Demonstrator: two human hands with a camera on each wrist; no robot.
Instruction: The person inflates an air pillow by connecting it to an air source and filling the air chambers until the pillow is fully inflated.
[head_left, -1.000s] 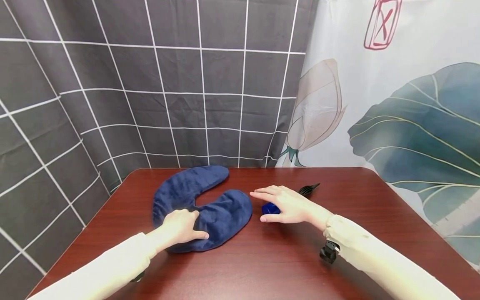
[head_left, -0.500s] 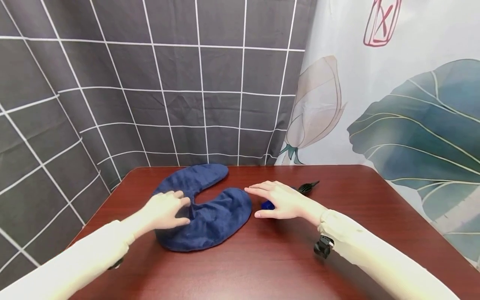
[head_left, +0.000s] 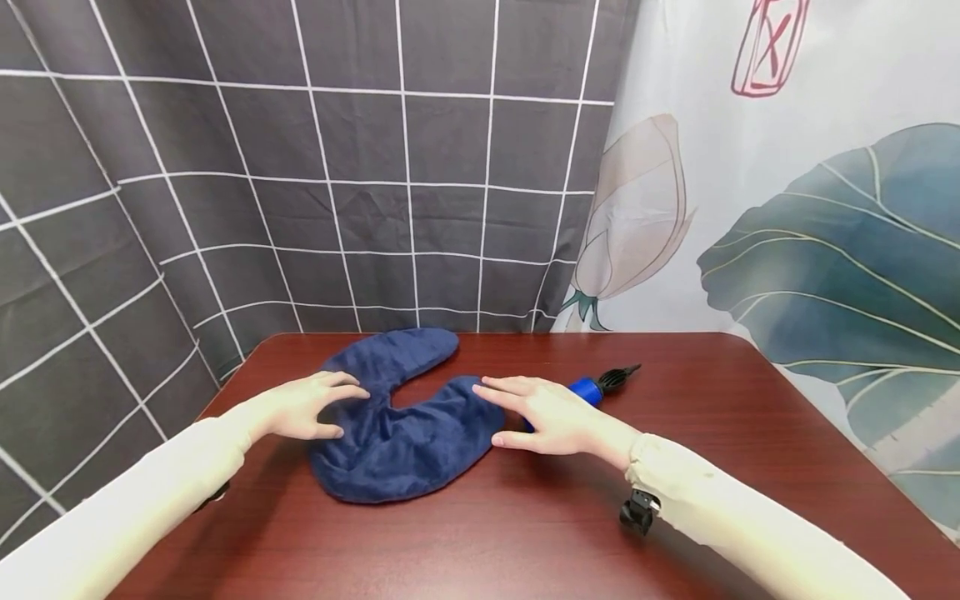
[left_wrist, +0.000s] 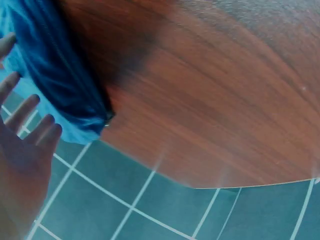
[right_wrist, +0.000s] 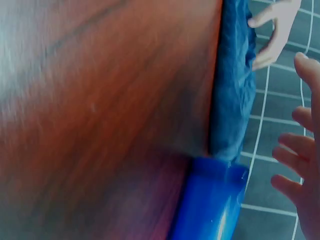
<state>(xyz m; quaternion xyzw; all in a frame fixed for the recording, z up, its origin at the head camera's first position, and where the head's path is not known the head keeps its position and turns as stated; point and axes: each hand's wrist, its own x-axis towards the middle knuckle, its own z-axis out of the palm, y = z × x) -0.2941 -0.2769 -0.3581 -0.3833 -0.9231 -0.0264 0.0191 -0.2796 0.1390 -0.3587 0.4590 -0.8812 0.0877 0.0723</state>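
A navy U-shaped neck pillow (head_left: 420,442) of plush cloth lies on the table, its opening to the right. A zip runs along its side in the left wrist view. My left hand (head_left: 303,406) hovers at the pillow's left side, fingers spread and holding nothing. My right hand (head_left: 551,414) is by the pillow's right end, fingers extended; whether the fingertips touch the cloth I cannot tell. Behind the right hand lies a blue cylinder (head_left: 587,390) with a black ribbed tapered tip (head_left: 617,378), like a balloon pump, partly hidden by that hand.
The reddish-brown wooden table (head_left: 480,550) ends at the back against a dark grey curtain (head_left: 442,217) with white grid lines. At the right hangs a pale cloth (head_left: 660,275) with a printed flower and leaf.
My left hand has come up off the pillow and moved left. My right hand has shifted slightly left toward the pillow's end, uncovering more of the blue cylinder. The pillow stays in place.
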